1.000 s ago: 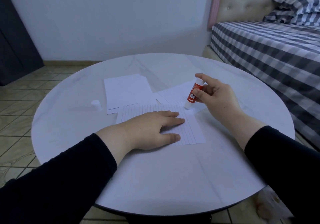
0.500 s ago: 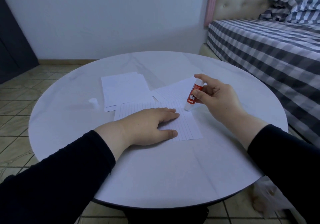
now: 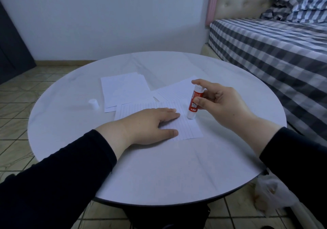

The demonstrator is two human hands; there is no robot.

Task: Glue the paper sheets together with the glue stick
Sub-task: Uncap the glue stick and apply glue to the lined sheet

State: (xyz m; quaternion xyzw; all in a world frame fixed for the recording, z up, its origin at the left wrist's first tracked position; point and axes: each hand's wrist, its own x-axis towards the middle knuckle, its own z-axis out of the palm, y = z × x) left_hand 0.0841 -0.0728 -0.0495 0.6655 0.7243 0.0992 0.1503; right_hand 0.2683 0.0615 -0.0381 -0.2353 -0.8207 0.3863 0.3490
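Glue stick (image 3: 194,102), cap off, stands nearly upright with its tip down on the far right corner of the lined sheet (image 3: 184,127), which lies at the middle of the counter (image 3: 159,172). The stick is held tip-down, presumably so that glue goes onto the sheet's edge before another sheet is laid over it.

Right hand (image 3: 223,104) grips the stick: the thumb presses the red label from the near side, the forefinger reaches over the white upper end, and the other fingers (image 3: 215,94) curl behind the barrel. The stick thus sits between thumb and fingers, with its lower end and tip free below them.

Left hand (image 3: 150,126) lies flat on the same sheet, fingers straight and close together, thumb apart along the near edge. By this placing it probably pins the paper against the drag of the glue. Its fingertips end just beside the stick's tip, not touching it.

A second lined sheet (image 3: 177,91) lies beyond, partly under the first, toward the far right of the counter. A stack of plain sheets (image 3: 123,89) lies toward the far left, its near edge under the first sheet.

The cap (image 3: 93,103) stands apart near the left edge of the counter.

A bed (image 3: 276,51) with checked cover stands to the right of the counter.
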